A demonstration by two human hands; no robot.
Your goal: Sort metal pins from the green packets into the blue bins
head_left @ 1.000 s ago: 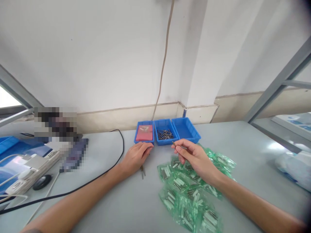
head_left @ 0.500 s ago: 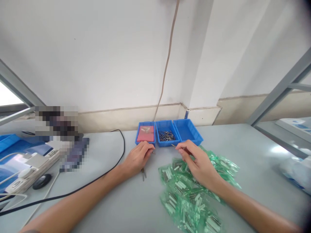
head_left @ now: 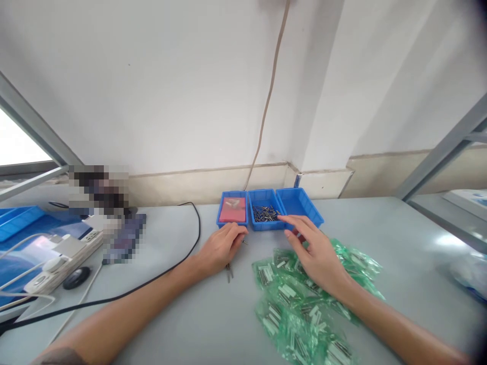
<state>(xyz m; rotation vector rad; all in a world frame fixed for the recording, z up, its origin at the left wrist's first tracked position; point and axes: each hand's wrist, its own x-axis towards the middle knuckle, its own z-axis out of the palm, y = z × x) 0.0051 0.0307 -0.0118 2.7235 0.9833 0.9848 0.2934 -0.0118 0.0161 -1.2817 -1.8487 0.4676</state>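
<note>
My left hand (head_left: 222, 248) rests on the table with its fingers curled. Thin metal pins (head_left: 229, 274) stick out from under its palm side, and another tip shows by the fingertips. My right hand (head_left: 314, 248) has thumb and forefinger apart, with nothing visible between them. Its forefinger reaches the front right rim of the middle blue bin (head_left: 262, 227), which holds a heap of small metal pins (head_left: 265, 213). Below the right hand lie several green plastic bags (head_left: 291, 304) with white and metal pieces inside.
A left blue bin (head_left: 218, 215) holds a pink pad (head_left: 233, 213) with small clear pieces on it. The right blue bin (head_left: 299, 202) adjoins the middle one. A black cable (head_left: 152, 280) crosses the table at left, near a power strip (head_left: 61, 261). Behind stands a wall.
My right hand has opened its pinch; the small pin that showed at its fingertips is no longer seen there. The left hand keeps its curl. The view has shifted slightly.
</note>
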